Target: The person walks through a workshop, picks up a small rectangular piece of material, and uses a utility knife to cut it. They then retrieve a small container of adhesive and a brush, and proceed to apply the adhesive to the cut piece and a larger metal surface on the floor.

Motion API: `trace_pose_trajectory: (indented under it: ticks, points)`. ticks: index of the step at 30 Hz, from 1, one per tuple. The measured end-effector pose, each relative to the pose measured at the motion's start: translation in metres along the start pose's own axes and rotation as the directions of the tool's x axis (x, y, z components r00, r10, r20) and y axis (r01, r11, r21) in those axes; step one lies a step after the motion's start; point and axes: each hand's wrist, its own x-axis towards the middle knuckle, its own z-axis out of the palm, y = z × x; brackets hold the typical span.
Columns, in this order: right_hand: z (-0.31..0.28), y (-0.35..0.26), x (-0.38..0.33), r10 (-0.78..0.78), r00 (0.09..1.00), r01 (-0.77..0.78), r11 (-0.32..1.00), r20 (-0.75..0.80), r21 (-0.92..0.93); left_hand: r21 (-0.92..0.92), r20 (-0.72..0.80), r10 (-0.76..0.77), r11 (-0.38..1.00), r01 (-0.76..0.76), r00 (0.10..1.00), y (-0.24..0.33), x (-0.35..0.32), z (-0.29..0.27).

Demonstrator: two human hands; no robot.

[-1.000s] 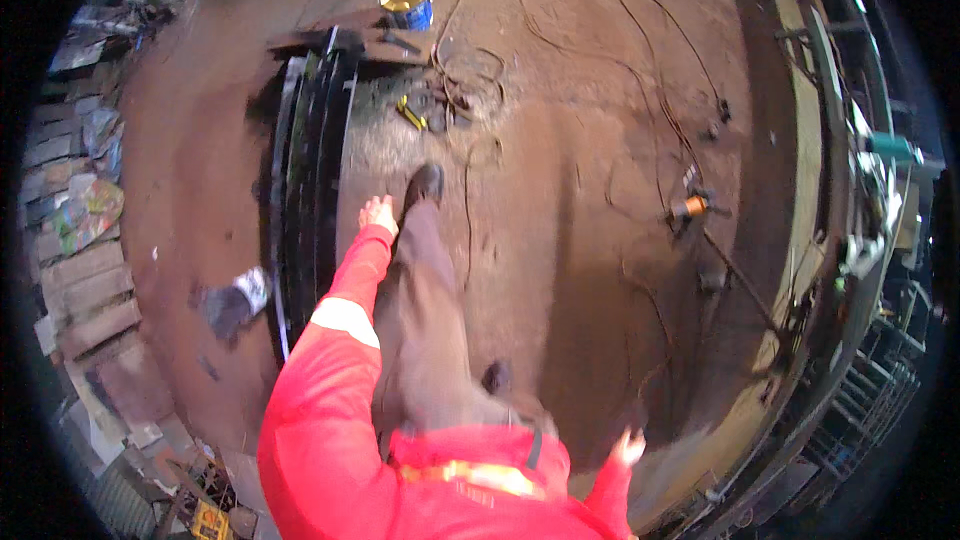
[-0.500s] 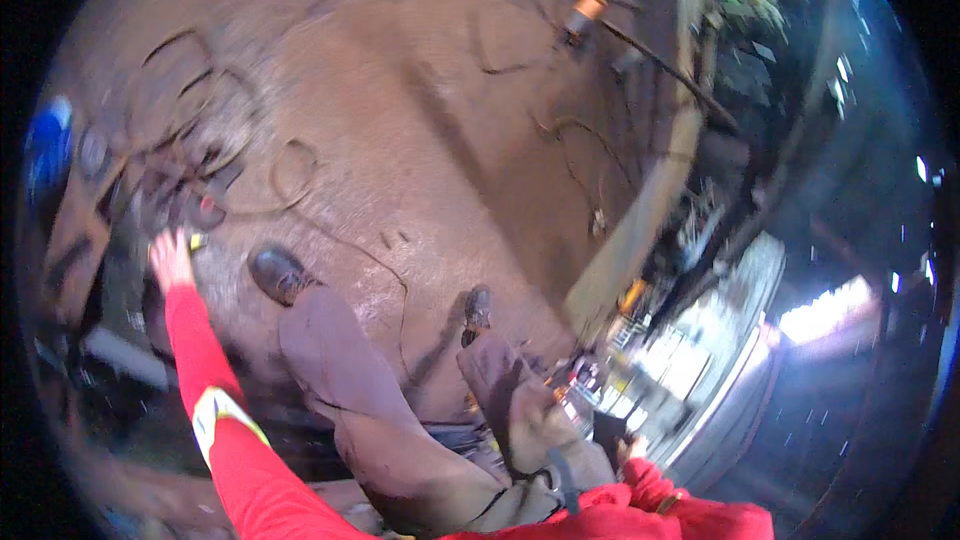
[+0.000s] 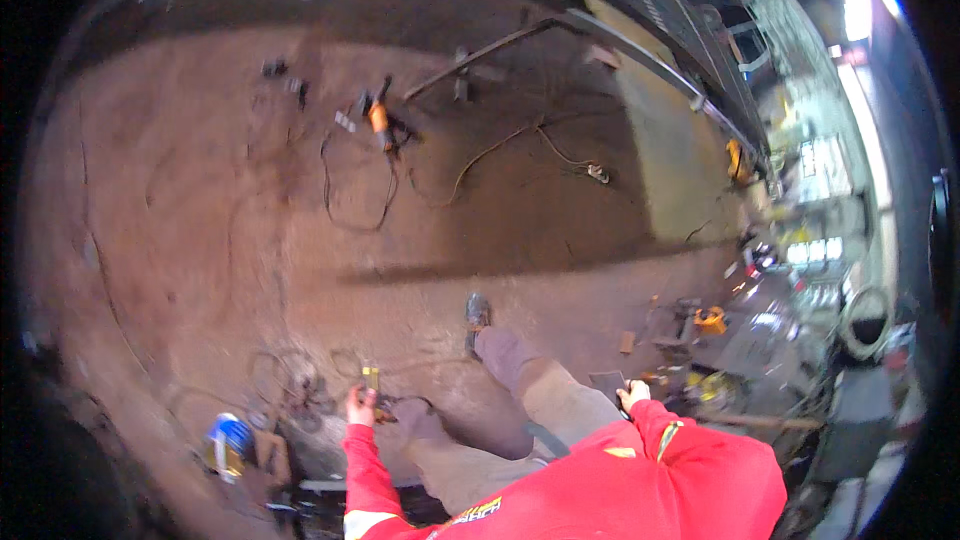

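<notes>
My left hand (image 3: 360, 406) is closed on a small yellow object (image 3: 371, 378) that sticks out past the fingers; its kind is too small to make out. Close beyond it, a tangle of dark cable (image 3: 300, 380) lies on the floor. At my right thigh, my right hand (image 3: 632, 397) grips a dark flat rectangular plate (image 3: 607, 383) by its edge. Both arms are in red sleeves.
An orange power tool (image 3: 379, 127) with a looping cord lies on the brown floor (image 3: 400, 240) ahead. A long bar (image 3: 480, 55) rests beyond it. Left stands a blue-topped container (image 3: 230, 432). Tools and clutter, including a yellow item (image 3: 711, 320), crowd the right.
My view has swung to the right, bringing the orange tool nearer the middle. My left hand has drawn in from far out on the left toward my leg. The right hand keeps the plate.
</notes>
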Motion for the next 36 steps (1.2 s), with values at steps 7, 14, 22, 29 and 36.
trace_pose_trajectory:
  ticks: [7,14,22,29,36]
  points:
    - [0.005,-0.072,0.1,-0.038,0.997,0.061,0.936,-0.072,0.347,-0.261,0.431,0.35,0.931,-0.257,0.831,0.298,-0.072,0.135]
    - [-0.029,-0.114,0.249,0.228,0.864,0.187,0.682,-0.449,0.707,-0.225,0.622,0.467,0.876,-0.427,0.629,0.516,-0.115,0.315]
    - [-0.242,-0.169,0.308,0.238,0.712,0.516,0.461,-0.661,0.722,-0.095,0.817,0.307,0.906,-0.412,0.488,0.647,-0.077,0.497]
    - [-0.447,-0.226,0.343,0.16,0.836,0.36,0.562,-0.525,0.745,-0.071,0.993,0.09,0.974,-0.214,0.081,0.765,-0.014,0.656]
    - [-0.526,-0.26,0.438,0.109,0.865,0.483,0.084,-0.49,0.872,-0.055,0.995,0.013,0.887,-0.458,-0.096,0.854,-0.015,0.799]
